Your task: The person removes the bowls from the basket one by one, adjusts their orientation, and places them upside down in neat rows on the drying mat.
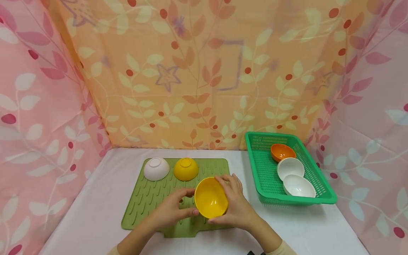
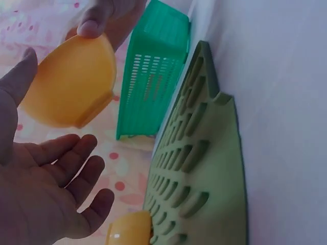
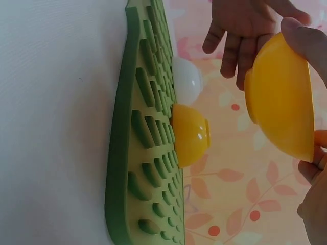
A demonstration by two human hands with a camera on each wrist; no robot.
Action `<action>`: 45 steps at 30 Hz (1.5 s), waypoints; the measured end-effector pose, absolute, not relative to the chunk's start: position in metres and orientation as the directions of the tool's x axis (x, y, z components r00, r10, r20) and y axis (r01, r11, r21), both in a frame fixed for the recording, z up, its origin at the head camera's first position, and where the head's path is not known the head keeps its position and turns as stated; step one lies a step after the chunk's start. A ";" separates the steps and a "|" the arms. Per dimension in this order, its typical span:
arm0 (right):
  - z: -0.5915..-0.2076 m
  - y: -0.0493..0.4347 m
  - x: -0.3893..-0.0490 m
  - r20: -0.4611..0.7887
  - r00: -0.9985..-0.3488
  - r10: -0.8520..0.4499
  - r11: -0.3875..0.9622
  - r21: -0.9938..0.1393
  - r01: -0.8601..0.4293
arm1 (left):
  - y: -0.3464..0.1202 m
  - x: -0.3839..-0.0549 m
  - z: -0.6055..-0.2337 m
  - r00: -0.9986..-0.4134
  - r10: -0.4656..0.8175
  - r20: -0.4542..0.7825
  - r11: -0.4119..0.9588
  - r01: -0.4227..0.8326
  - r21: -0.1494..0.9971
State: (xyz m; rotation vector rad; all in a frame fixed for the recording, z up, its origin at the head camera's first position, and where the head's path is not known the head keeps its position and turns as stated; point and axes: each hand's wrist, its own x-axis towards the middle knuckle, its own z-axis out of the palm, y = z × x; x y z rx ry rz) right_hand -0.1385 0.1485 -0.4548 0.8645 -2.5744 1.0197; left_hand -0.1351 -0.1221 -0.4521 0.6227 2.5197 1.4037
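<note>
While the right hand [image 1: 234, 205] grasps it by the rim, the held yellow bowl [image 1: 211, 198] is above the right part of the green mat [image 1: 149, 207], clear of its surface, its mouth tilted toward the wearer.

Right hand: clenched on the bowl — thumb at the near edge, fingers at the far edge.

Left hand [image 1: 173, 209]: not grasping; fingers spread, palm turned toward the bowl, thumb tip at its left side. Whether that thumb touches the bowl cannot be told.

Green mat: rows of raised ridges, a tab projecting from the near edge; laid flat on the white tablecloth [image 1: 86, 219].

Overturned white bowl [image 1: 156, 169]: one, at the far left corner of the mat, base up.

Overturned yellow bowl [image 1: 186, 169]: one, also base up on the mat, just right of the white one, the two apart.

Green basket [image 1: 296, 201]: perforated, right of the mat and apart from it, three bowls inside, toward its right side. Orange bowl [image 1: 282, 152] farthest back; middle white bowl [image 1: 290, 169] next; front white bowl [image 1: 299, 186] nearest, overlapping the middle one in the head view — insides of all three showing.

Backdrop: orange curtain [image 1: 197, 71] printed with leaves and red dots, pink leaf-printed cloth on both sides.
</note>
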 end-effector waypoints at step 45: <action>-0.446 0.145 -0.139 -0.031 -0.933 -0.358 0.461 -0.875 -0.148 | -0.119 -0.131 -0.450 -0.831 0.400 0.386 0.527 0.554 0.645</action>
